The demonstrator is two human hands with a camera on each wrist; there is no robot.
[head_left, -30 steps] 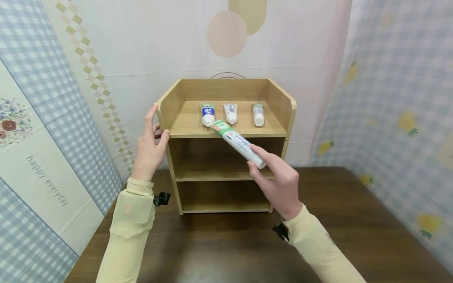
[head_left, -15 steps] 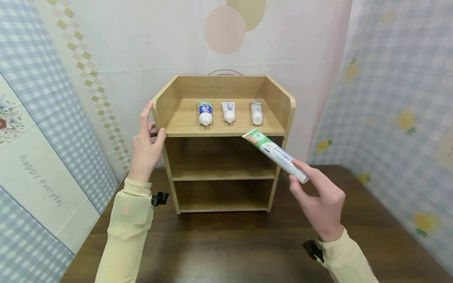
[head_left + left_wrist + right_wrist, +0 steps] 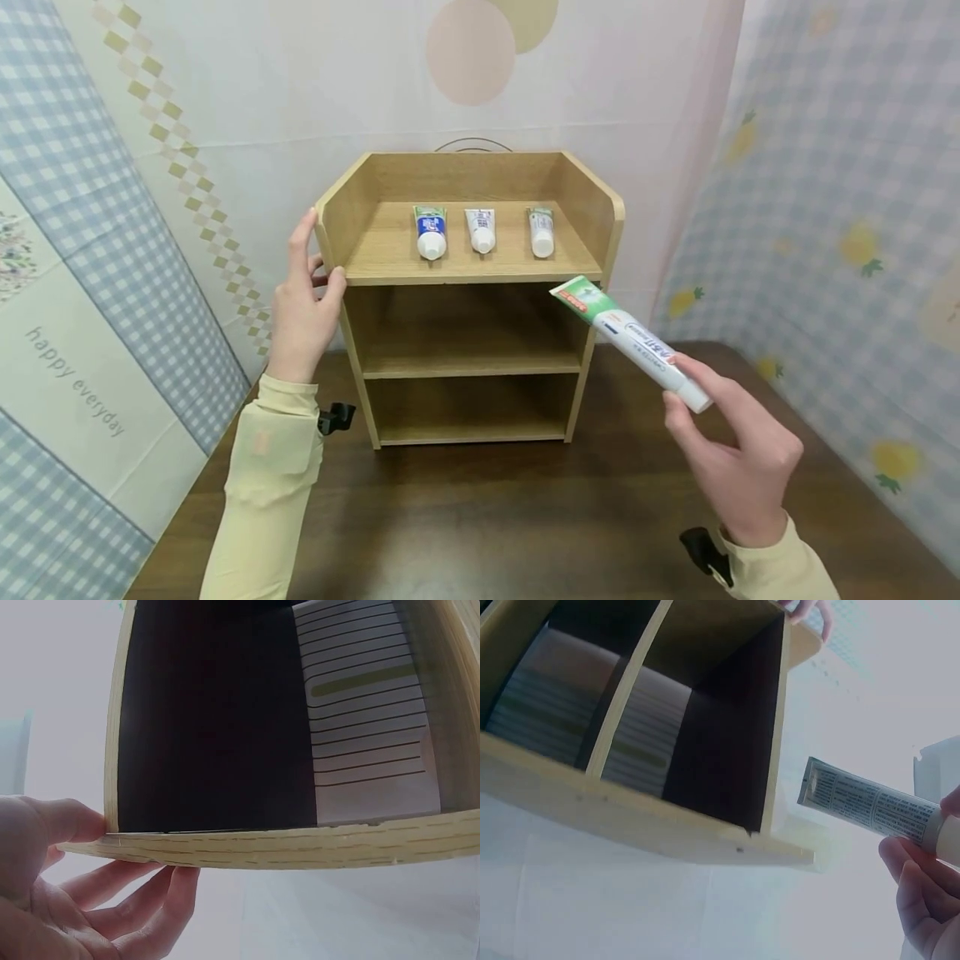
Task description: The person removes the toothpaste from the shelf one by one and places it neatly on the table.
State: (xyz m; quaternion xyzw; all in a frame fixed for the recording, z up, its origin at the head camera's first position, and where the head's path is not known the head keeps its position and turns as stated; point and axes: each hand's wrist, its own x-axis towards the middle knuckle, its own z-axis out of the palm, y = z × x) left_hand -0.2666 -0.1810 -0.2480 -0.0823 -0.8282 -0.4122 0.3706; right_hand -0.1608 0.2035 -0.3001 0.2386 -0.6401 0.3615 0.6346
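Note:
My right hand (image 3: pixel 742 462) pinches a toothpaste tube (image 3: pixel 633 337) near its white cap, between thumb and fingers. The tube is white with a green end that points up and left, held in the air before the shelf's right side. Small print covers its back in the right wrist view. My left hand (image 3: pixel 300 312) grips the left side panel of a small wooden shelf (image 3: pixel 465 278), thumb at the front edge and fingers on the outer side. On the top board lie a blue-and-white tube (image 3: pixel 431 233), a small white tube (image 3: pixel 482 231) and a white-and-green tube (image 3: pixel 542 233).
Below the top board, the shelf has a middle board (image 3: pixel 472 367) and a bottom board (image 3: pixel 472 433). It stands on a dark brown table (image 3: pixel 480 517). Patterned cloth (image 3: pixel 810 208) hangs behind and at both sides.
My right hand has carried the toothpaste tube right and down, away from the top board's front edge. My left hand keeps its grip on the side panel. The head view has shifted slightly.

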